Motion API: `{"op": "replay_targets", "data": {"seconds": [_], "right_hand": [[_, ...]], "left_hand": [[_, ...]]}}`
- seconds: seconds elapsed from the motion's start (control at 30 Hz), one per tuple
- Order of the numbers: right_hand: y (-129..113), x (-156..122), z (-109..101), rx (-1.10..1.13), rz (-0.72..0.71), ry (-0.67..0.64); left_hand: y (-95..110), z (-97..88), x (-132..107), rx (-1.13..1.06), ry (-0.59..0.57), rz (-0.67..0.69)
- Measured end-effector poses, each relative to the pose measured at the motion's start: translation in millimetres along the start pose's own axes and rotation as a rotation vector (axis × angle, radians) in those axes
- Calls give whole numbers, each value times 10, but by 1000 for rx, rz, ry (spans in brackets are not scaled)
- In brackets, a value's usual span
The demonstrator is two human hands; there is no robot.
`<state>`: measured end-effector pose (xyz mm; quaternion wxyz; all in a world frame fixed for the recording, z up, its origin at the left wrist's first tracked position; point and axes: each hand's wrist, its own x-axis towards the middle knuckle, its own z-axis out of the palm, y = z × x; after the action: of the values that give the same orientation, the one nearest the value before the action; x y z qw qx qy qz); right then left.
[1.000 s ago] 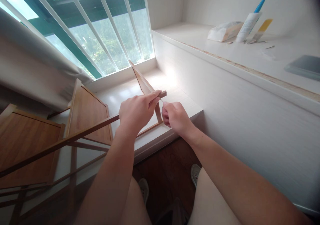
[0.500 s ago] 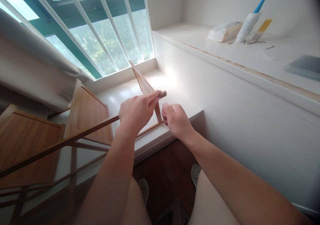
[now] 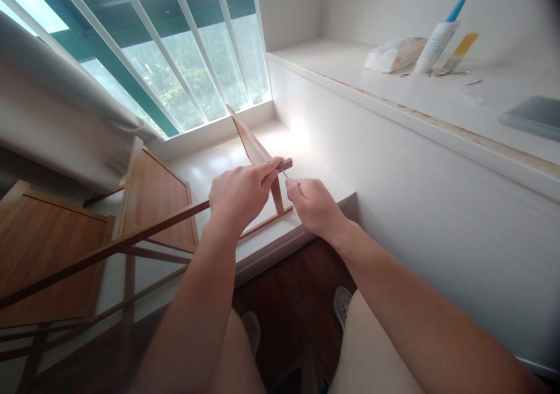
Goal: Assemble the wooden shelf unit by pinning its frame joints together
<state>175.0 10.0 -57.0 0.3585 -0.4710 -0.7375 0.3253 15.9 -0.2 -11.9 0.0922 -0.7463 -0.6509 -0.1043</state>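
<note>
The left hand [image 3: 240, 192] is curled over a long wooden bar [image 3: 166, 222], fingers and thumb pinching it close to its far end, so that a short stub sticks out beyond the thumb. The right hand [image 3: 317, 207] is closed in a fist just beside it, gripping a thin metal rod [image 3: 285, 173] that reaches up to the bar near that stub; the part inside the fist is hidden, and whether the tip sits in a hole I cannot tell. The bar slants down from the hands to the left edge of the view, passing in front of two wooden panels [image 3: 155, 192] on the left. Another wooden panel [image 3: 249, 140] stands tilted behind the left hand, above a white ledge [image 3: 319, 172] under a barred window [image 3: 196, 61]. A grey curtain [image 3: 65, 96] hangs at the left. On the white shelf [image 3: 341, 61] at the right are a plastic bag [image 3: 394, 55], a white tube [image 3: 435, 48] with a blue tip, a yellow-handled brush [image 3: 461, 49], small metal bits [image 3: 473, 82] and a dark flat thing [image 3: 531, 117]
</note>
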Motion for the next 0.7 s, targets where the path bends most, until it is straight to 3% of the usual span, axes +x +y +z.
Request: {"op": "replay_targets", "data": {"seconds": [0.7], "right_hand": [[-53,-32,49,-81,-10,-12]], "left_hand": [[3,-6,-10,-4,15,15]]}}
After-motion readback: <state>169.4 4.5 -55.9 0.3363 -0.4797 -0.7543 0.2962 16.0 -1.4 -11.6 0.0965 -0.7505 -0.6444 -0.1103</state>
